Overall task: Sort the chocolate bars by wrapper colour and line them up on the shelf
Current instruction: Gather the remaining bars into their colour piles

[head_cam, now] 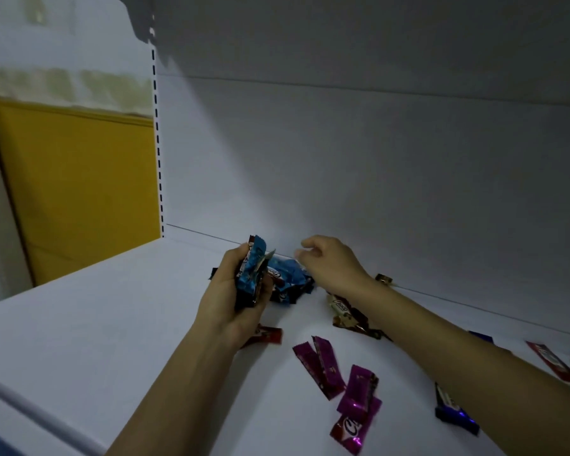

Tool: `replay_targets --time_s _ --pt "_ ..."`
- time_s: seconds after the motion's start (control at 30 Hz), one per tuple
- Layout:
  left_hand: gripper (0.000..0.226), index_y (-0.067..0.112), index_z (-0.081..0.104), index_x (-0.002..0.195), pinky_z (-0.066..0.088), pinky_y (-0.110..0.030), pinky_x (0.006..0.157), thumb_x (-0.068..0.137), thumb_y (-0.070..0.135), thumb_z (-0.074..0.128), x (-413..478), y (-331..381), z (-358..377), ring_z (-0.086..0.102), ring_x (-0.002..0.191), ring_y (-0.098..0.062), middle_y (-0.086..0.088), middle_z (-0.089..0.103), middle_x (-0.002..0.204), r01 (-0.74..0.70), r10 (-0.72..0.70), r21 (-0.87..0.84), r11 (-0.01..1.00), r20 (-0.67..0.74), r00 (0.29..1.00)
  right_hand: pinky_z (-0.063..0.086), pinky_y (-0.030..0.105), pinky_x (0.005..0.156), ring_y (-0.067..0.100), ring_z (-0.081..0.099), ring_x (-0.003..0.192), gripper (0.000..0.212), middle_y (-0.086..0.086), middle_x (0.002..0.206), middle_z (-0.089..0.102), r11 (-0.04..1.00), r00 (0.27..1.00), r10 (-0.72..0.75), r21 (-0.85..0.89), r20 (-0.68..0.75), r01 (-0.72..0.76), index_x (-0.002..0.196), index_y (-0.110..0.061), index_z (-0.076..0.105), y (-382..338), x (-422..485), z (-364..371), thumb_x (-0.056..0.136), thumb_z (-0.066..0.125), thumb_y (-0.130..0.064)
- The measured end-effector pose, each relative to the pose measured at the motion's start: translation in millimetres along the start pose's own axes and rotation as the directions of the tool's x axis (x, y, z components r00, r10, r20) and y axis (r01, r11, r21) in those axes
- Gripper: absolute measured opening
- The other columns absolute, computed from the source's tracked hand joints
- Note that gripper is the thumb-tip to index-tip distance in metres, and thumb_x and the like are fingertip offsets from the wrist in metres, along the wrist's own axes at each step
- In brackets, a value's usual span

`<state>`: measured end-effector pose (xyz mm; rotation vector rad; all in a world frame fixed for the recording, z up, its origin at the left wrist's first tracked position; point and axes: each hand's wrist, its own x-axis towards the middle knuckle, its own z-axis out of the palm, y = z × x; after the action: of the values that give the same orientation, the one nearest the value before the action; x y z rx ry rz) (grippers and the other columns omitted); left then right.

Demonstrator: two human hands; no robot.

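Note:
My left hand (236,297) grips a bunch of light-blue chocolate bars (251,273), held upright above the white shelf (96,324). More light-blue bars (288,274) lie in a heap against the back panel. My right hand (329,261) hovers just right of that heap, fingers loosely curled, holding nothing. Several purple bars (323,363) lie scattered near the front. A red bar (267,334) lies under my left wrist. Cream-and-brown bars (348,314) lie beneath my right forearm. A dark-blue bar (454,409) rests at the right.
The white back panel (375,176) rises behind the shelf. A slotted upright (157,136) and a yellow panel (79,192) stand at the left. Red bars (553,360) lie at the far right edge. A small brown bar (384,278) sits by the back panel.

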<state>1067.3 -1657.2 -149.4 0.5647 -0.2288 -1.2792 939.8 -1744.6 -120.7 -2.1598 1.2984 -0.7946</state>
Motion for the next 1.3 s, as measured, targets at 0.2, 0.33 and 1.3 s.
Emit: replay_targets --time_s 0.2,0.33,1.3 --pt "0.017 0.01 0.071 0.083 0.056 -0.023 0.059 0.086 0.025 0.064 1 1 -5 0.071 0.065 -0.013 -0.009 0.074 0.081 -0.058 0.055 0.051 0.997 0.056 0.997 0.053 0.032 0.064 0.009 0.064 0.057 0.074 -0.005 0.069 0.066 0.965 0.99 -0.138 0.223 -0.025 0.14 0.094 -0.027 0.058 -34 -29 14 0.062 0.038 -0.09" --pt "0.028 0.011 0.068 0.101 0.057 -0.027 0.063 0.092 0.034 0.057 -1 -5 -5 0.073 0.085 -0.016 -0.01 0.074 0.097 -0.012 0.002 0.084 0.996 0.11 0.994 0.046 0.026 0.061 0.001 0.051 0.059 0.054 -0.015 0.057 0.049 0.968 0.969 -0.245 0.064 0.014 0.244 0.114 -0.031 0.053 -42 -34 28 0.072 0.06 -0.065" --pt "0.015 0.004 0.069 0.085 0.054 -0.019 0.049 0.078 0.017 0.074 -3 -1 -5 0.064 0.071 -0.017 -0.017 0.07 0.085 0.01 -0.017 -0.07 0.997 -0.102 0.995 0.044 0.02 0.04 0.013 0.05 0.05 0.015 0.005 0.068 0.059 0.781 0.947 0.273 0.613 -0.17 -0.115 0.101 -0.004 0.066 -17 21 9 0.094 0.054 -0.01"
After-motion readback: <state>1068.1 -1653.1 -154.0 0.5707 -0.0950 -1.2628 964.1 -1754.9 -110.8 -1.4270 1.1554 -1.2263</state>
